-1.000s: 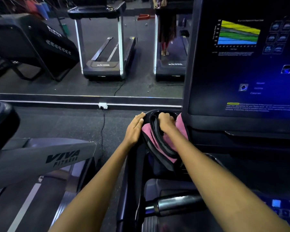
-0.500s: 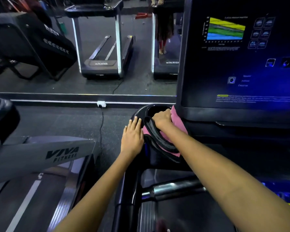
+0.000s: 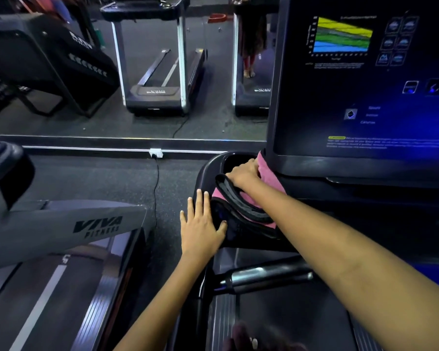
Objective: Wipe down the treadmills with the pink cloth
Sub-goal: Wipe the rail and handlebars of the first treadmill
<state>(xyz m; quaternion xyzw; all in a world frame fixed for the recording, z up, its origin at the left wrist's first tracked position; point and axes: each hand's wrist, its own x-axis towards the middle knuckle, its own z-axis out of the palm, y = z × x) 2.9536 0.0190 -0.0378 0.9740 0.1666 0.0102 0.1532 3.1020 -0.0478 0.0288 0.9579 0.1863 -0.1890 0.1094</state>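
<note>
head view, catalogue by size, all lower case.
mirror wall (image 3: 137, 72), upper left and centre of the frame: reflects two treadmills and the legs of a standing person.
console screen (image 3: 365, 84), upper right: dark, lit blue, with a yellow, green and blue chart near its top and small icons beside it.
neighbouring treadmill (image 3: 61, 236), lower left: grey arm lettered "viva fitness", belt with a white stripe beneath.
treadmill (image 3: 205, 173) being wiped, centre and lower right: black console tray with a round cup recess at its far end, a chrome-and-black handlebar (image 3: 264, 277) crossing below it.
floor (image 3: 99, 178), centre left: dark rubber, a black cable running to a white socket (image 3: 155, 152) at the mirror's base.
right hand (image 3: 243, 173), centre: fingers curled down over the pink cloth at the edge of the cup recess, pressing it there; whether the thumb pinches the fabric cannot be told.
left hand (image 3: 200, 229), centre: flat, fingers straight and slightly spread, palm resting on the tray's left rim, holding nothing, just beside the cloth.
pink cloth (image 3: 269, 176), centre: bunched on the tray under the right hand, touching the screen's lower left corner; a black strap (image 3: 238, 198), possibly a band of some kind, loops across it.
</note>
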